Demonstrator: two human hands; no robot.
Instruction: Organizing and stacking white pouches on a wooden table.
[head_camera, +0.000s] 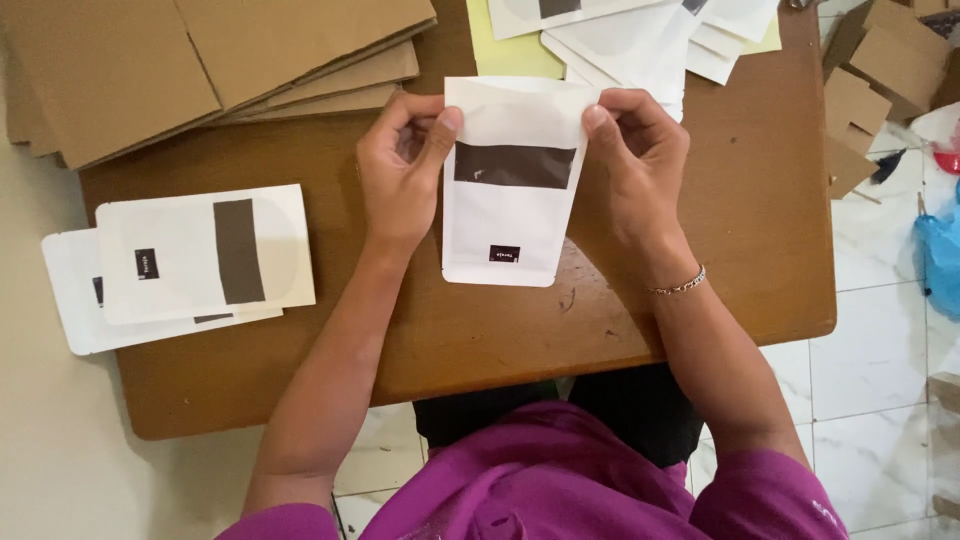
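Both hands hold one white pouch (510, 215) over the middle of the brown wooden table (740, 260), its lower end lying toward the person and its top edge lifted toward the far side. The left hand (400, 165) pinches the pouch's upper left edge, the thumb on the front face beside the dark rectangular window, the other fingers curled behind; the right hand (640, 160) does the same on the upper right edge, so each grip is closed narrow on the pouch. A thin chain bracelet (680, 284) sits on the right wrist. To the left, partly over the table's near left corner, lie two more flat white pouches (190, 260), one stacked on the other, each with a dark stripe and a small dark label; they are well apart from the left hand. At the far left a pile of flat brown cardboard sheets (200, 60) covers the table's corner and comes close to the left hand's knuckles without touching them. Straight beyond the held pouch, a fanned heap of white pouches (640, 40) rests on a pale yellow sheet (505, 45), and the held pouch's top edge overlaps the nearest of them in view. Off the table's right side, small cardboard pieces (870, 90) and a blue plastic bag (940, 260) lie on the white tiled floor (880, 340). The person's purple sleeves fill the bottom of the view.
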